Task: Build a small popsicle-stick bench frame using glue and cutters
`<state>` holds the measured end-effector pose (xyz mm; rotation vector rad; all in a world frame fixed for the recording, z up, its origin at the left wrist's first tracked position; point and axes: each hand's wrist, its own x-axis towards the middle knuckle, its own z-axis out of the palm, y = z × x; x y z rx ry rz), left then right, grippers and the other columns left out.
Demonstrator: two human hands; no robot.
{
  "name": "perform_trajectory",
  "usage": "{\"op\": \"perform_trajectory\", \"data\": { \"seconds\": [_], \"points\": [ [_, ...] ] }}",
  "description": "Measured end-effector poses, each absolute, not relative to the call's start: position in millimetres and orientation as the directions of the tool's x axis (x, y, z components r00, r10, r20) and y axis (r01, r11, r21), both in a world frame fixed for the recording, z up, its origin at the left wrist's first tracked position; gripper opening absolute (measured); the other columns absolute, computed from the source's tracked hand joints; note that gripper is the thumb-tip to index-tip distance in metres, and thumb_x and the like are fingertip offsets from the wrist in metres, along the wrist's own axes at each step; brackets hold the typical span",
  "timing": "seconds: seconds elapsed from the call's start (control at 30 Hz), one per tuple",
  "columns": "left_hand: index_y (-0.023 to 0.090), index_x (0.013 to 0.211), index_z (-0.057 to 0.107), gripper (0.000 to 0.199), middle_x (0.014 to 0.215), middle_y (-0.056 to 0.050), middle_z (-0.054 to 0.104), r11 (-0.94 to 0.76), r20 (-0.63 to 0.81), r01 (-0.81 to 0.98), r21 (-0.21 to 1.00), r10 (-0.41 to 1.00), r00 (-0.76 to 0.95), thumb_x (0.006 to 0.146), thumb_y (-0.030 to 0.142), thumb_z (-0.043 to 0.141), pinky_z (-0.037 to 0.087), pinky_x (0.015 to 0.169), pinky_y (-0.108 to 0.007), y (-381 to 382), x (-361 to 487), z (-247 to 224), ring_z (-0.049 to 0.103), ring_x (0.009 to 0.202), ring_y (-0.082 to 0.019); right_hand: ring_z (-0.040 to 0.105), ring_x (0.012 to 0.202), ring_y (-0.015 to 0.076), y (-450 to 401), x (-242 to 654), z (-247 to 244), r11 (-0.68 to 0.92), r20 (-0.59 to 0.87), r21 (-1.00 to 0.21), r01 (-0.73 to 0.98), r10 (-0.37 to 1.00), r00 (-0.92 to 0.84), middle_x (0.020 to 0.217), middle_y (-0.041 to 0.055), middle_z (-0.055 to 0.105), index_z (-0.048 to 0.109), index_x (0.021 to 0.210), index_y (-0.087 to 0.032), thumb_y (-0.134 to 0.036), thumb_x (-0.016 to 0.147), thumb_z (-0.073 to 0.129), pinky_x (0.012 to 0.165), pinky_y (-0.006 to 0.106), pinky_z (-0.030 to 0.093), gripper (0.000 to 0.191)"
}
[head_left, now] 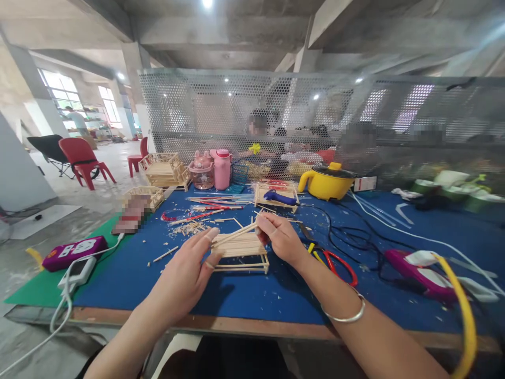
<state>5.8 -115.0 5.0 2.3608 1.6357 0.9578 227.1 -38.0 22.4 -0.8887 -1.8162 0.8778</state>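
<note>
A small bench-like model (240,247) made of pale wooden sticks is in front of me on the blue table top. My left hand (193,263) holds its left end, fingers above and thumb at the near side. My right hand (278,234) pinches the right end of loose wooden sticks (239,231), which slant over the model's slatted top. Their left end reaches my left fingertips; whether those fingers also grip them I cannot tell. Behind my hands, a blue glue gun (280,198) rests on another stick frame (258,201).
Red-handled pliers (341,268) lie right of my right forearm, near black cables. Stick scraps (191,227) litter the table. A yellow pot (329,183), pink bottle (222,169) and phone (132,213) stand or lie farther out. Purple power strips (74,252) flank both sides. A perforated metal screen (236,116) rises behind.
</note>
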Motion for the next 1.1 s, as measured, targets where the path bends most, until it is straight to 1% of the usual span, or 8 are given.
{"op": "perform_trajectory", "data": {
  "seconds": [0.17, 0.27, 0.37, 0.43, 0.57, 0.77, 0.97, 1.1],
  "points": [
    [0.018, 0.131, 0.045, 0.062, 0.127, -0.012, 0.056, -0.23, 0.454, 0.905, 0.358, 0.89, 0.047, 0.081, 0.054, 0.05, 0.042, 0.096, -0.044, -127.0, -12.4, -27.0, 0.05, 0.119, -0.03, 0.041, 0.043, 0.0075, -20.5, 247.5, 14.1, 0.351, 0.346, -0.935, 0.053, 0.934, -0.084, 0.05, -0.0042, 0.045, 0.049, 0.059, -0.018, -0.045, 0.08, 0.053, 0.041, 0.02, 0.033, 0.034],
    [0.022, 0.088, 0.067, 0.038, 0.085, -0.005, 0.068, -0.29, 0.373, 0.874, 0.389, 0.918, 0.138, 0.086, 0.052, 0.044, 0.049, 0.075, -0.029, -156.1, -36.3, -41.6, 0.062, 0.084, -0.02, 0.039, 0.042, 0.0074, -7.1, 261.1, 11.6, 0.329, 0.329, -0.943, -0.037, 0.944, 0.009, 0.049, -0.0043, 0.044, 0.048, 0.057, -0.018, -0.045, 0.076, 0.056, 0.038, 0.019, 0.032, 0.033],
    [0.02, 0.051, 0.052, 0.05, 0.048, 0.0, 0.047, -0.307, 0.392, 0.846, 0.436, 0.911, 0.128, 0.091, 0.046, 0.036, 0.038, 0.047, -0.023, -179.9, -49.6, -37.0, 0.045, 0.046, -0.012, 0.039, 0.041, 0.0073, -4.2, 263.1, 12.3, 0.328, 0.328, -0.943, -0.058, 0.945, 0.0, 0.049, -0.0042, 0.044, 0.048, 0.057, -0.019, -0.046, 0.074, 0.058, 0.037, 0.019, 0.032, 0.034],
    [0.019, 0.063, 0.059, 0.043, 0.055, 0.0, 0.052, -0.335, 0.517, 0.816, 0.47, 0.854, 0.053, 0.091, 0.043, 0.037, 0.04, 0.05, -0.023, -181.7, -46.7, -25.7, 0.048, 0.051, -0.012, 0.04, 0.041, 0.0072, -8.5, 258.6, 13.5, 0.318, 0.32, -0.947, -0.049, 0.945, -0.067, 0.049, -0.0038, 0.045, 0.049, 0.057, -0.018, -0.047, 0.075, 0.058, 0.038, 0.019, 0.032, 0.035],
    [0.021, 0.119, 0.055, 0.04, 0.118, -0.008, 0.06, -0.393, 0.649, 0.828, 0.4, 0.759, 0.046, 0.089, 0.043, 0.04, 0.043, 0.09, -0.033, -148.4, -19.3, -2.9, 0.054, 0.11, -0.022, 0.044, 0.044, 0.0074, -21.6, 246.4, 13.5, 0.293, 0.279, -0.956, -0.004, 0.906, -0.318, 0.052, -0.0036, 0.049, 0.051, 0.061, -0.018, -0.053, 0.076, 0.059, 0.042, 0.02, 0.036, 0.039],
    [0.021, 0.071, 0.058, 0.037, 0.062, 0.001, 0.06, -0.392, 0.315, 0.813, 0.431, 0.909, 0.272, 0.091, 0.041, 0.034, 0.037, 0.056, -0.025, -84.5, 2.4, 9.4, 0.053, 0.06, -0.015, 0.044, 0.046, 0.0072, -22.8, 249.2, 12.5, 0.336, 0.278, -0.939, 0.079, 0.872, -0.402, 0.055, -0.0036, 0.05, 0.052, 0.065, -0.017, -0.057, 0.079, 0.056, 0.044, 0.02, 0.036, 0.042],
    [0.02, 0.078, 0.059, 0.035, 0.066, 0.002, 0.06, -0.268, 0.464, 0.749, 0.606, 0.884, -0.059, 0.09, 0.044, 0.036, 0.035, 0.058, -0.023, -73.0, -6.9, 6.8, 0.051, 0.06, -0.013, 0.044, 0.044, 0.0076, -3.5, 272.2, 11.3, 0.372, 0.357, -0.919, 0.128, 0.926, -0.125, 0.056, -0.0038, 0.053, 0.056, 0.073, -0.018, -0.054, 0.079, 0.055, 0.042, 0.02, 0.034, 0.036],
    [0.02, 0.091, 0.062, 0.034, 0.062, 0.003, 0.054, -0.311, 0.515, 0.651, 0.693, 0.845, -0.145, 0.09, 0.045, 0.038, 0.035, 0.058, -0.022, -84.1, -0.3, -0.3, 0.047, 0.058, -0.012, 0.051, 0.052, 0.0117, 15.2, 278.7, -7.6, 0.432, 0.494, -0.776, 0.459, 0.869, 0.016, 0.061, -0.0006, 0.058, 0.063, 0.082, -0.018, -0.044, 0.084, 0.05, 0.051, 0.024, 0.042, 0.03]
  ]
}}
